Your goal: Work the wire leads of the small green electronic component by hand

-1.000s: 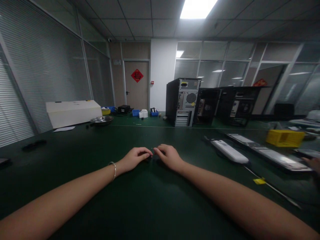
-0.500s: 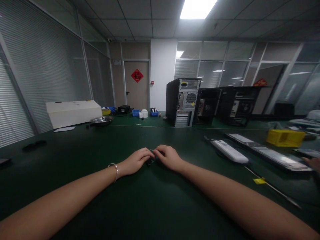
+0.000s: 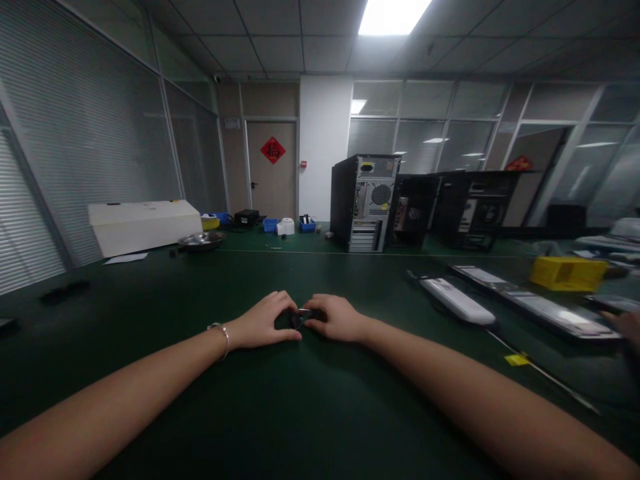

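A small dark part (image 3: 297,321) with a thin shiny edge sits low over the green table between my two hands; its kind is too small and dim to make out. My left hand (image 3: 267,321), with a bracelet at the wrist, has its thumb stretched apart from its fingers. Its fingertips are right beside the part, and I cannot tell whether they touch it. From the other side, my right hand (image 3: 334,318) pinches the part between thumb and fingers, hiding some of it.
Black computer cases (image 3: 367,203) stand at the back right. A white power strip (image 3: 459,301), long flat panels (image 3: 545,307) and a yellow bin (image 3: 569,274) lie to the right, near another person's hand (image 3: 623,325). At the left are a metal dish (image 3: 201,241) and a white box (image 3: 145,225).
My left thumb has spread away from its fingers, showing more of the dark part. My right fingers have closed around its right side. The view has shifted slightly.
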Demonstrator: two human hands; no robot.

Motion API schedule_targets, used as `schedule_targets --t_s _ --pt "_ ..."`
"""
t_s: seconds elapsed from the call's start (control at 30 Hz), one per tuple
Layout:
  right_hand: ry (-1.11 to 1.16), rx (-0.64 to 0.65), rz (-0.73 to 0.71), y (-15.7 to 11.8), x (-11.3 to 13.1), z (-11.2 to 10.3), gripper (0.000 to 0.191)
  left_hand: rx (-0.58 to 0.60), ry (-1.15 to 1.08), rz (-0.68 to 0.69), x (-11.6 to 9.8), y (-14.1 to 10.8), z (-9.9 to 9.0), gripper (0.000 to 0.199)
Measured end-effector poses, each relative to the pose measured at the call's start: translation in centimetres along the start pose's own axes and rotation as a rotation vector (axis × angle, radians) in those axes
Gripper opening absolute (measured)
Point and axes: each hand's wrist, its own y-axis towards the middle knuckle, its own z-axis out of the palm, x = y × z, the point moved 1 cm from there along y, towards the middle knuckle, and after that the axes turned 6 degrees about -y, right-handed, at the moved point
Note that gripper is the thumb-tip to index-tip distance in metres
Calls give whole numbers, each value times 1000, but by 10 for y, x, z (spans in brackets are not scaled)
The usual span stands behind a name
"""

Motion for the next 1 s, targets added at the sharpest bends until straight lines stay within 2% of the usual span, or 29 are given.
schedule_targets --t_s 0.23,0.4,0.53,0.7,1.0 --pt "15 -12 -25 0 5 1 23 -19 -55 2 -1 0 4 35" --pt "63 -85 36 0 4 2 22 -85 -197 -15 9 2 6 34" --pt "95 -216 102 1 0 6 21 -129 -416 -43 15 6 9 38" --pt "102 -319 67 0 5 5 21 -96 -712 -71 13 9 13 42" --pt "58 -319 7 -1 11 1 19 -90 -667 -42 5 6 13 38"
